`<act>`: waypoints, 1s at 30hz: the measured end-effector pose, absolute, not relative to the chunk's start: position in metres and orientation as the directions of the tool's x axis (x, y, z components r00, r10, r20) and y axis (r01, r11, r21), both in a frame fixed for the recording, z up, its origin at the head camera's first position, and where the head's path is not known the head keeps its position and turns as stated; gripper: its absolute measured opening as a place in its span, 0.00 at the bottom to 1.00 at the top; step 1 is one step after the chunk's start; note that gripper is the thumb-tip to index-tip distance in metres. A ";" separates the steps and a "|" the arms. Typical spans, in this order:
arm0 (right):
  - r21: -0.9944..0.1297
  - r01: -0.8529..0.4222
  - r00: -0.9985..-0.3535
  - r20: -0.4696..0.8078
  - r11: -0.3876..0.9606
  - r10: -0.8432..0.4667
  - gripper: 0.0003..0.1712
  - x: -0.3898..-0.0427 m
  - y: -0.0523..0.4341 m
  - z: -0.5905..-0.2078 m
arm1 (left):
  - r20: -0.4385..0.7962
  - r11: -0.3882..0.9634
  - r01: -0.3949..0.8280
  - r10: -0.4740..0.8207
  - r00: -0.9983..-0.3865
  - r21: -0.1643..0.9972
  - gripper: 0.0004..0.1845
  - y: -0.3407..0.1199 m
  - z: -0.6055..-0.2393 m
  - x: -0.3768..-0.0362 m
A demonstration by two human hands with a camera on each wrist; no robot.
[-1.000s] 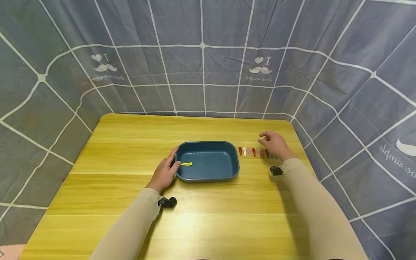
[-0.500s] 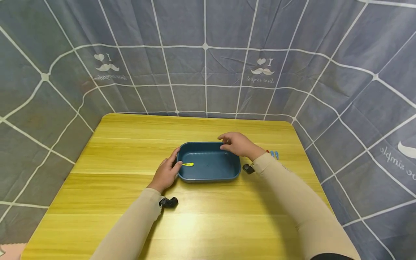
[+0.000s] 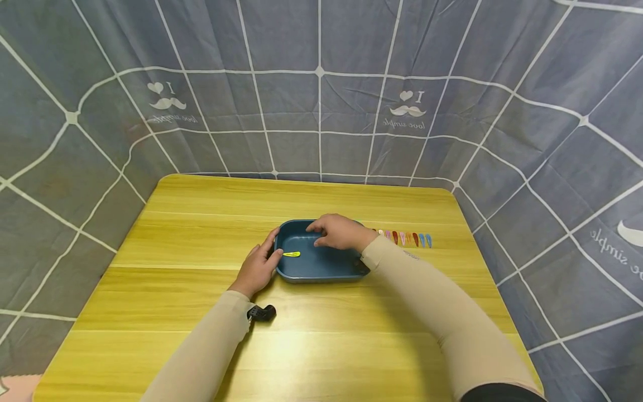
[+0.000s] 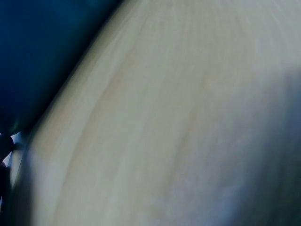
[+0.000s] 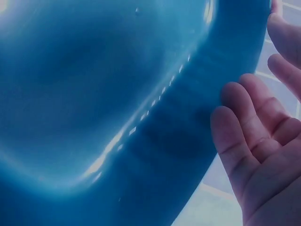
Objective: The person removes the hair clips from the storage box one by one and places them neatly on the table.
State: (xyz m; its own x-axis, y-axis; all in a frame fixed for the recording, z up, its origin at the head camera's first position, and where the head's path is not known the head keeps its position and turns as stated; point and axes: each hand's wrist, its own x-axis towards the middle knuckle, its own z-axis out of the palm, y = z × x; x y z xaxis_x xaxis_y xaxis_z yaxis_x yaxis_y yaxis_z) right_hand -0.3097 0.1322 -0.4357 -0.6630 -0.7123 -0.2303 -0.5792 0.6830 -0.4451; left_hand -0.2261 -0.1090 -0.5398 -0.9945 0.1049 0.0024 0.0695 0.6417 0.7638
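Note:
A dark blue tray [image 3: 346, 267] sits at the middle of the yellow wooden table [image 3: 201, 234]. A yellow hair clip [image 3: 290, 254] lies inside it near the left end. My left hand [image 3: 257, 263] grips the tray's left rim, with the thumb over the edge. My right hand [image 3: 337, 231] hovers over the tray's far side with its fingers bent downward. Whether it pinches anything is hidden. The right wrist view fills with the tray [image 5: 94, 94] and loosely curled fingers [image 5: 240, 122]. The left wrist view is a blur of tray [image 4: 37, 47] and table [image 4: 164, 117].
A row of several small hair clips [image 3: 409, 239] in red, pink, yellow and blue lies on the table right of the tray, partly behind my right forearm. Grey patterned cloth [image 3: 321, 100] hangs round the table on the far and side edges.
My right hand has travelled left from the far end of the clip row to above the tray. The left hand and the tray stayed where they were.

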 end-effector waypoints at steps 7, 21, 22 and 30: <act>-0.446 -0.592 -0.627 -0.269 0.671 -0.731 0.27 -0.310 0.117 -0.438 | -0.002 0.644 0.068 0.108 -0.994 0.762 0.28 -0.109 -0.539 -0.226; -0.459 -0.586 -0.604 -0.303 0.668 -0.737 0.26 -0.313 0.111 -0.455 | 0.026 0.646 0.087 0.104 -0.994 0.758 0.28 -0.109 -0.542 -0.228; -0.453 -0.593 -0.602 -0.299 0.665 -0.740 0.26 -0.313 0.110 -0.455 | 0.025 0.648 0.087 0.104 -0.994 0.757 0.28 -0.109 -0.542 -0.227; -0.420 -0.632 -0.596 -0.274 0.651 -0.755 0.25 -0.313 0.096 -0.464 | 0.024 0.648 0.099 0.124 -0.992 0.755 0.28 -0.111 -0.540 -0.226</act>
State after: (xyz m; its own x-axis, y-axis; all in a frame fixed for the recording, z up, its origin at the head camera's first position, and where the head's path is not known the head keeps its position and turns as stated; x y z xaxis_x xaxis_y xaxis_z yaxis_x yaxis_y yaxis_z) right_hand -0.3132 0.0960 -0.4635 -0.5957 -0.7552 -0.2735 -0.6325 0.6509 -0.4199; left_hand -0.2259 -0.1107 -0.5405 -0.9920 0.1243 0.0237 0.0992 0.6484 0.7548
